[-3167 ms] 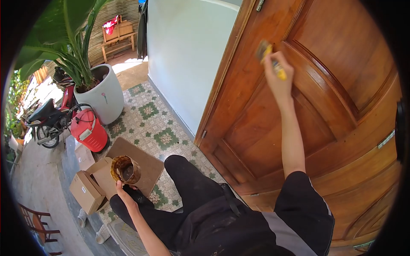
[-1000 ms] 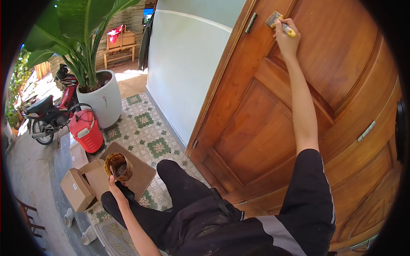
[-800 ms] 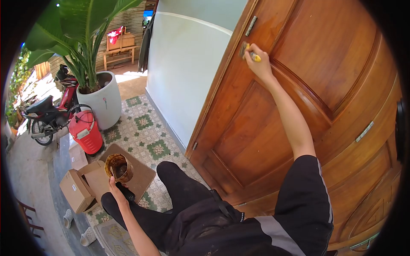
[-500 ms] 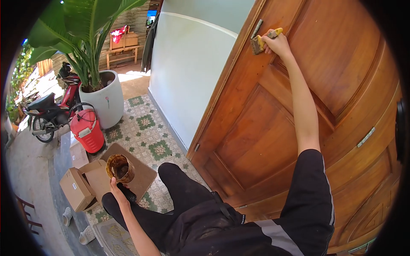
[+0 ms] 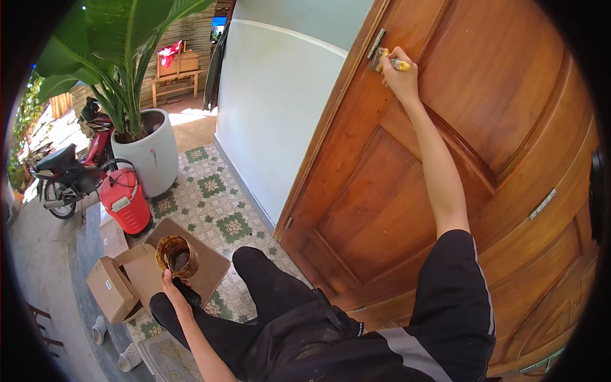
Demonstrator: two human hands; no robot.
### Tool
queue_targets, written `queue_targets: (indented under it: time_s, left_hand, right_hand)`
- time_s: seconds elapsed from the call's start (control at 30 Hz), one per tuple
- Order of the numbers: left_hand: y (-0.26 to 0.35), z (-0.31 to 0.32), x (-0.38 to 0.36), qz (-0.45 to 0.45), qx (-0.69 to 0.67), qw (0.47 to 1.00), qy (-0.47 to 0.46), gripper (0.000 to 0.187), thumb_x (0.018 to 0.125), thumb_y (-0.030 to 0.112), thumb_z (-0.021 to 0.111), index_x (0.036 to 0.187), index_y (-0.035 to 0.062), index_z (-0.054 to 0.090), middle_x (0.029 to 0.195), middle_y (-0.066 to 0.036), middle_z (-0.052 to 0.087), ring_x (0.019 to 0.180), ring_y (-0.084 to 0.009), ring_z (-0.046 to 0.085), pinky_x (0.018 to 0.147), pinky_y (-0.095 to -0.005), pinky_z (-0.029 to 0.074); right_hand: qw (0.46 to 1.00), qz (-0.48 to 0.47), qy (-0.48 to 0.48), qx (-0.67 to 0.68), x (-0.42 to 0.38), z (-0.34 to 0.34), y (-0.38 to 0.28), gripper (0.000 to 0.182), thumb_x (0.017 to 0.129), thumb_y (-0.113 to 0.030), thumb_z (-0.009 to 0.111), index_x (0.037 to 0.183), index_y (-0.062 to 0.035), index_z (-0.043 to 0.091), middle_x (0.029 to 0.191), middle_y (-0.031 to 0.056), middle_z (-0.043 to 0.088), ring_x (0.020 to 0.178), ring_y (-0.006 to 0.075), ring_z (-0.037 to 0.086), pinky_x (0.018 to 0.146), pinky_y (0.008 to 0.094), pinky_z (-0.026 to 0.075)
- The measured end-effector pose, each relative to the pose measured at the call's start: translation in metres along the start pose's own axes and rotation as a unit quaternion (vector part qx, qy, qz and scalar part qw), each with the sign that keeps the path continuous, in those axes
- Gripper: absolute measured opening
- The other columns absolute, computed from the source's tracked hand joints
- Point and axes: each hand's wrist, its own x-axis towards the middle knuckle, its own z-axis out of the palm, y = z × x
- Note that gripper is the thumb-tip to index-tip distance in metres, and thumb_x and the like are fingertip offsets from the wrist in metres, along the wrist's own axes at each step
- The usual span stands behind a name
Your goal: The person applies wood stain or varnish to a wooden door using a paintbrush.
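Note:
My right hand [image 5: 401, 75] is closed round a paintbrush [image 5: 396, 64] with a yellow handle. Its bristles rest against the wooden door [image 5: 382, 184], beside the upper metal hinge [image 5: 376, 44]. The wood is a glossy orange-brown with recessed panels. Low on the left, my left hand [image 5: 173, 283] grips a stained container [image 5: 177, 256] by its lower side, near my knee. Brown residue coats the container's inside, and its mouth tilts up toward me. Some of the left fingers are hidden behind the container.
An opened cardboard box [image 5: 113, 288] and a flat cardboard sheet [image 5: 213, 258] lie left of my legs. Behind them stand a red container [image 5: 125, 200], a large white plant pot [image 5: 151, 159] and a motorbike [image 5: 63, 172]. Slippers [image 5: 130, 358] sit on the step. A pale wall [image 5: 280, 102] adjoins the door frame.
My right hand has shifted slightly left and down with the paintbrush, whose bristles are now closer to the hinge. The left hand still holds the container, with the whole view slightly shifted.

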Motion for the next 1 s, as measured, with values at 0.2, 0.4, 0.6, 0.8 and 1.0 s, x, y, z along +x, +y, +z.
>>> queue_targets:
  time_s: [0.2, 0.4, 0.6, 0.8, 1.0]
  left_hand:
    - [-0.003, -0.005, 0.003, -0.001, -0.003, 1.000, -0.006, 0.059, 0.094, 0.060, 0.060, 0.116, 0.0058, 0.057, 0.069, -0.004, 0.058, 0.060, -0.0144, 0.061, 0.058, -0.0275, 0.050]
    - [-0.009, -0.007, 0.008, 0.007, -0.020, 1.000, -0.014, 0.056, 0.094, 0.059, 0.060, 0.113, 0.0063, 0.057, 0.068, -0.005, 0.059, 0.060, -0.0143, 0.060, 0.058, -0.0270, 0.048]
    - [-0.002, -0.003, 0.003, 0.005, -0.019, 1.000, -0.016, 0.054, 0.095, 0.058, 0.060, 0.112, 0.0064, 0.058, 0.068, -0.005, 0.059, 0.059, -0.0144, 0.060, 0.058, -0.0270, 0.048]
    - [-0.009, -0.010, 0.009, -0.003, -0.022, 0.999, -0.025, 0.056, 0.096, 0.053, 0.060, 0.122, 0.0036, 0.054, 0.078, -0.006, 0.059, 0.061, -0.0149, 0.060, 0.058, -0.0276, 0.049]
    - [-0.010, -0.012, 0.009, -0.015, -0.028, 0.999, -0.036, 0.060, 0.097, 0.050, 0.060, 0.132, 0.0015, 0.051, 0.087, -0.008, 0.059, 0.063, -0.0153, 0.060, 0.058, -0.0278, 0.049]
  right_hand:
    - [0.996, -0.055, 0.073, 0.012, 0.043, -0.019, -0.013, 0.017, 0.095, -0.015, 0.063, 0.084, -0.0034, 0.058, 0.063, 0.0102, 0.069, 0.051, 0.0158, 0.068, 0.047, 0.0311, 0.052]
    - [0.997, -0.057, 0.038, 0.033, 0.025, -0.008, 0.003, 0.009, 0.095, -0.010, 0.062, 0.090, -0.0053, 0.057, 0.068, 0.0123, 0.070, 0.054, 0.0171, 0.069, 0.047, 0.0310, 0.053]
    - [0.997, -0.016, -0.071, -0.032, 0.000, -0.009, -0.002, 0.013, 0.096, -0.013, 0.061, 0.089, -0.0042, 0.056, 0.067, 0.0126, 0.069, 0.053, 0.0179, 0.069, 0.045, 0.0306, 0.052]
    - [0.992, -0.071, 0.090, 0.059, 0.039, -0.024, -0.006, 0.012, 0.096, -0.011, 0.063, 0.088, -0.0038, 0.058, 0.065, 0.0088, 0.068, 0.051, 0.0144, 0.067, 0.043, 0.0294, 0.051]
    - [0.996, -0.066, -0.003, -0.054, 0.003, 0.003, 0.007, 0.015, 0.090, -0.016, 0.064, 0.088, -0.0050, 0.055, 0.067, 0.0182, 0.067, 0.066, 0.0354, 0.072, 0.059, 0.0410, 0.055]
